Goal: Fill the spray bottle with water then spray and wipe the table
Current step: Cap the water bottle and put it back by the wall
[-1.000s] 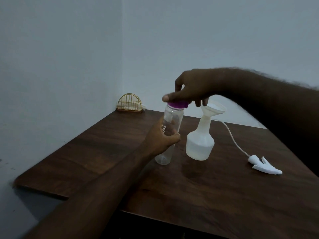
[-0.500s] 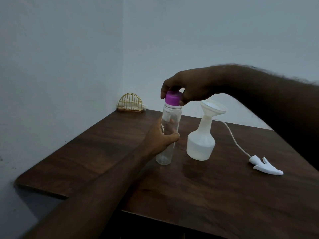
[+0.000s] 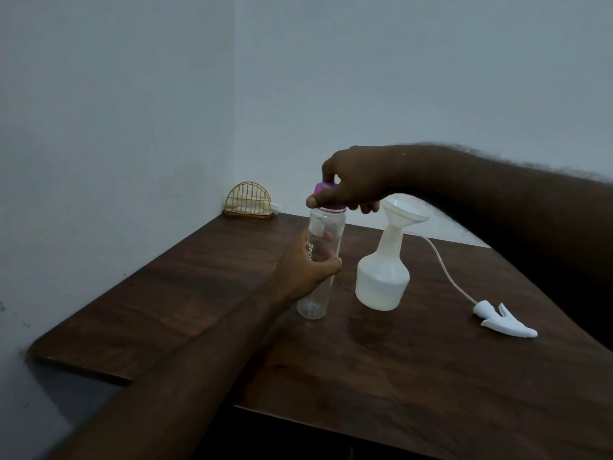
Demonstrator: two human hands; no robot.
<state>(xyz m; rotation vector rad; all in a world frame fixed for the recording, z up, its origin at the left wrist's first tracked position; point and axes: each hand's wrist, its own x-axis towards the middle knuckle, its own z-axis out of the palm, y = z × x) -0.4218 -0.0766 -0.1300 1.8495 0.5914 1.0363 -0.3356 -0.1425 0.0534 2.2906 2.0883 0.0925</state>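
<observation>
A clear plastic water bottle (image 3: 315,303) stands on the dark wooden table (image 3: 414,376). My left hand (image 3: 306,268) grips its middle. From above, my right hand (image 3: 355,182) pinches the purple cap (image 3: 323,187) sitting on the bottle's mouth. To the right stands the white spray bottle (image 3: 381,280) with a white funnel (image 3: 406,210) in its neck and some water inside. Its white spray head (image 3: 501,322) lies on the table further right, with its thin tube (image 3: 446,267) trailing back behind the funnel.
A small gold wire holder (image 3: 248,202) with white napkins sits in the far corner against the wall. Walls close the table on the left and back. The table's front left edge steps back near my left forearm.
My right hand has turned round the purple cap, thumb now at the front left of it. My left hand has kept its grip on the bottle, which stayed upright in place.
</observation>
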